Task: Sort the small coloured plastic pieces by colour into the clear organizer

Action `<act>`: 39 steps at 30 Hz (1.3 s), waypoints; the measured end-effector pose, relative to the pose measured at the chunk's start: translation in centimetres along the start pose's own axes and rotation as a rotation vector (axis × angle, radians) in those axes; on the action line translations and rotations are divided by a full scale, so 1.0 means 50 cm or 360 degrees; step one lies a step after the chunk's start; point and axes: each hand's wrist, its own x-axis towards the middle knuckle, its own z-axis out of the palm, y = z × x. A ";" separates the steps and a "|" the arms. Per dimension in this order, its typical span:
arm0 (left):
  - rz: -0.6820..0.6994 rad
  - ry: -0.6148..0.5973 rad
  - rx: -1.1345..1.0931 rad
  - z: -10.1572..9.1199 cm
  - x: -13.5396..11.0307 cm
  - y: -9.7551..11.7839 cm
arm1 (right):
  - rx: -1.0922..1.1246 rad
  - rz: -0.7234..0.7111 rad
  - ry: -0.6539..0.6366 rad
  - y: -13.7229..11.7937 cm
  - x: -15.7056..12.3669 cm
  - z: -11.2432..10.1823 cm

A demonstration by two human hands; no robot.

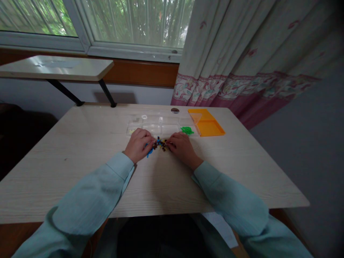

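Observation:
A small heap of tiny blue, brown and yellow plastic pieces [162, 144] lies on the table between my two hands. My left hand [138, 144] is at the heap's left side, thumb and fingers drawn together, with blue pieces [149, 152] beside and beneath the thumb. From the right, my right hand [183, 147] reaches to the heap, its fingertips pinched at the edge. What either pinch holds is too small to make out. Just behind the hands sits a clear compartment box [161, 124], with green pieces [187, 130] in its front right section and pale yellow pieces [132, 131] at front left.
An orange tray or lid [211, 126] lies at the box's right, partly under its clear end. Behind the box is a dark oval spot [175, 110]. A raised shelf [61, 68] on black legs stands at the table's [80, 150] back left. A curtain hangs behind.

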 end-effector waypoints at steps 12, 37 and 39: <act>0.0050 -0.0073 -0.0062 0.004 0.007 0.007 | 0.0905 0.0452 0.0166 -0.004 0.009 -0.008; 0.0053 -0.0006 0.0092 0.019 0.010 0.033 | 0.0965 0.0256 0.0105 -0.038 0.005 -0.009; 0.0053 -0.0016 0.0110 0.019 0.009 0.032 | 0.0910 0.0223 0.0126 -0.038 0.004 -0.009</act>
